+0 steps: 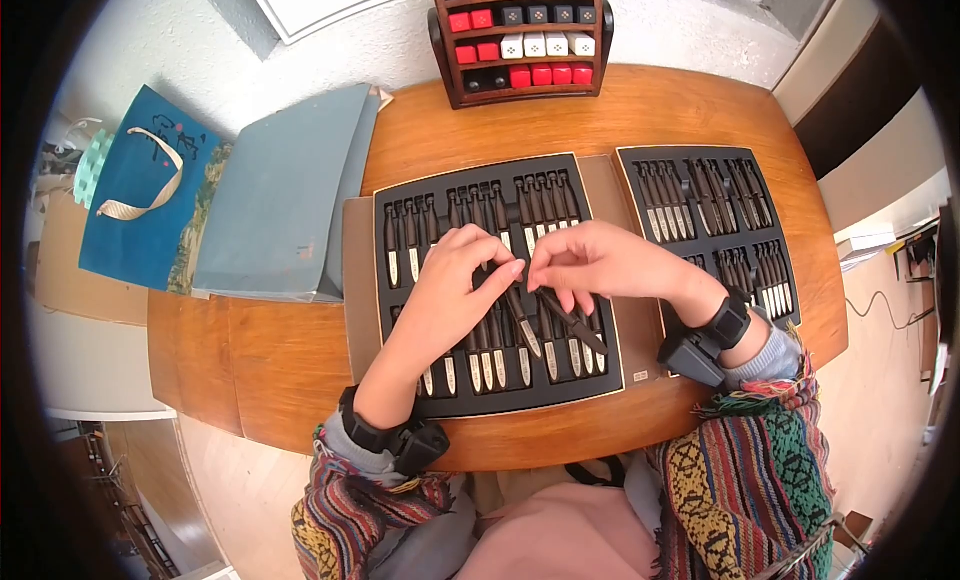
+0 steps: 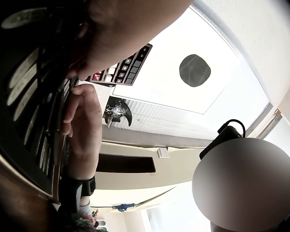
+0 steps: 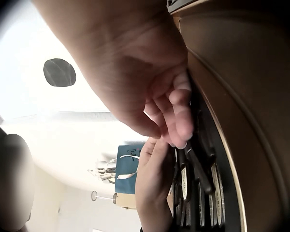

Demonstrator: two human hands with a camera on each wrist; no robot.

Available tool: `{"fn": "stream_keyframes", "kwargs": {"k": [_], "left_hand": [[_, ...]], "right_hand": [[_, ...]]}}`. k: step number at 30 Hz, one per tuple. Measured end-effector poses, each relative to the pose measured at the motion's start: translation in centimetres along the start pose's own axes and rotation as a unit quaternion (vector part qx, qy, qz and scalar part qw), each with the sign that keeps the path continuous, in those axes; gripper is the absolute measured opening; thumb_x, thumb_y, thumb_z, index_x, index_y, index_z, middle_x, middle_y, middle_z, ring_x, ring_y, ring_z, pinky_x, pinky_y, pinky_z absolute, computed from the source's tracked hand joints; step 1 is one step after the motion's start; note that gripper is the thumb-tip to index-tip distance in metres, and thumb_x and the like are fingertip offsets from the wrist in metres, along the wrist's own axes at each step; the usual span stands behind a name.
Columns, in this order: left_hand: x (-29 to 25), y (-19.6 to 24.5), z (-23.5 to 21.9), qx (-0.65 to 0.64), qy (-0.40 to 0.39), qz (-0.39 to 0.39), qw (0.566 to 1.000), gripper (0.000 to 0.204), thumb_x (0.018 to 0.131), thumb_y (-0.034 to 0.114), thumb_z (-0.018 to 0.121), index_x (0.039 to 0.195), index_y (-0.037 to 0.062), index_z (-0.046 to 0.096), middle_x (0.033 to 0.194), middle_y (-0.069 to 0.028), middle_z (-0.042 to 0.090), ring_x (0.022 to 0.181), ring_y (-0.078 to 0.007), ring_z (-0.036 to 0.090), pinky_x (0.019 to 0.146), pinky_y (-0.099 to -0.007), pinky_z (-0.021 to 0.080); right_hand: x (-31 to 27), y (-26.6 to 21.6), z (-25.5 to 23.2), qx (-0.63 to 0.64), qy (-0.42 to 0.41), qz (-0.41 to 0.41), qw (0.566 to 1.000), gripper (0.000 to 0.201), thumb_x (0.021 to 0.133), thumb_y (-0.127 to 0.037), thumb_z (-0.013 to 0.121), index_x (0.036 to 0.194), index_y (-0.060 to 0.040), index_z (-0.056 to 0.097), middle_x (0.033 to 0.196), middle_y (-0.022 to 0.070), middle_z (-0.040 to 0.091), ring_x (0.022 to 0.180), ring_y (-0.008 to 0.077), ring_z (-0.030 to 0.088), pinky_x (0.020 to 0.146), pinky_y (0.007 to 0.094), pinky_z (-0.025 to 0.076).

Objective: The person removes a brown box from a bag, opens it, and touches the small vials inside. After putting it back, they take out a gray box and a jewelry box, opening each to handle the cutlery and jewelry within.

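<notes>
Over the black tray (image 1: 455, 405) of the nearer box, my left hand (image 1: 460, 280) pinches a slender dark stick with a pale inscribed face (image 1: 526, 330). Close beside it, my right hand (image 1: 610, 265) pinches a second slender stick, dark along its visible side (image 1: 575, 328). Both sticks slant down toward the tray's near edge. The fingertips of the two hands almost meet, hiding the sticks' upper ends. In the right wrist view, the dark stick (image 3: 199, 169) hangs below the right fingers. Rows of similar sticks (image 1: 545, 200) lie in the tray's slots.
A second box (image 1: 705, 243) with rows of similar sticks stands at the right. Behind is a wooden rack (image 1: 455, 102) with red, white and black pieces. A blue bag (image 1: 135, 210) and a grey-blue folder (image 1: 270, 200) stand at left. The wooden table (image 1: 275, 370) has a curved front edge.
</notes>
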State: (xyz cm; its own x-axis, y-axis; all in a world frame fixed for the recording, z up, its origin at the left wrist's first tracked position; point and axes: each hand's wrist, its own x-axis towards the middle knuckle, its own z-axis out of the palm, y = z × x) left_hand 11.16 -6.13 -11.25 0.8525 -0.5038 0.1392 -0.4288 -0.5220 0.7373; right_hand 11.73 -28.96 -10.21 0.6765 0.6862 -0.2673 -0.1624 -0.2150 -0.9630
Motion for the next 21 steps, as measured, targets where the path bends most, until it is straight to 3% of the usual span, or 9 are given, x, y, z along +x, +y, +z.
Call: {"fn": "stream_keyframes", "kwargs": {"k": [2, 5, 8, 21], "left_hand": [[0.00, -0.07, 0.00, -0.001, 0.000, 0.001, 1.000, 0.017, 0.090, 0.017, 0.065, 0.087, -0.0001, 0.062, 0.087, -0.0089, 0.056, 0.090, -0.0255, 0.054, 0.083, -0.0354, 0.042], [-0.01, -0.13, 0.02, -0.001, 0.000, 0.003, 1.000, 0.017, 0.090, 0.016, 0.065, 0.087, -0.0004, 0.062, 0.087, -0.0092, 0.056, 0.090, -0.0259, 0.054, 0.083, -0.0356, 0.042], [-0.01, -0.14, 0.00, -0.002, 0.000, 0.002, 1.000, 0.017, 0.090, 0.017, 0.064, 0.087, 0.0001, 0.062, 0.087, -0.0098, 0.056, 0.091, -0.0275, 0.054, 0.083, -0.0370, 0.042], [0.03, -0.26, 0.00, -0.007, -0.003, 0.002, 1.000, 0.018, 0.089, 0.019, 0.063, 0.088, 0.0010, 0.065, 0.089, -0.0115, 0.057, 0.092, -0.0308, 0.055, 0.083, -0.0404, 0.042]], "right_hand": [[0.18, 0.72, 0.42, -0.004, -0.018, -0.040, 0.999, 0.019, 0.098, -0.019, 0.054, 0.103, -0.0039, 0.065, 0.073, 0.0012, 0.065, 0.057, 0.0081, 0.060, 0.047, 0.0206, 0.043], [-0.03, -0.25, 0.12, -0.001, -0.053, 0.030, 0.998, 0.019, 0.098, -0.014, 0.054, 0.107, -0.0013, 0.064, 0.082, 0.0047, 0.067, 0.062, 0.0102, 0.063, 0.052, 0.0231, 0.049], [0.11, 0.20, 0.33, 0.040, -0.043, -0.020, 0.998, 0.018, 0.098, -0.012, 0.053, 0.109, -0.0004, 0.063, 0.088, 0.0072, 0.068, 0.063, 0.0104, 0.062, 0.055, 0.0244, 0.051], [-0.09, -0.11, 0.37, -0.030, -0.042, -0.043, 0.998, 0.022, 0.092, -0.007, 0.054, 0.112, -0.0034, 0.063, 0.081, 0.0042, 0.064, 0.058, 0.0093, 0.058, 0.057, 0.0236, 0.049]]}}
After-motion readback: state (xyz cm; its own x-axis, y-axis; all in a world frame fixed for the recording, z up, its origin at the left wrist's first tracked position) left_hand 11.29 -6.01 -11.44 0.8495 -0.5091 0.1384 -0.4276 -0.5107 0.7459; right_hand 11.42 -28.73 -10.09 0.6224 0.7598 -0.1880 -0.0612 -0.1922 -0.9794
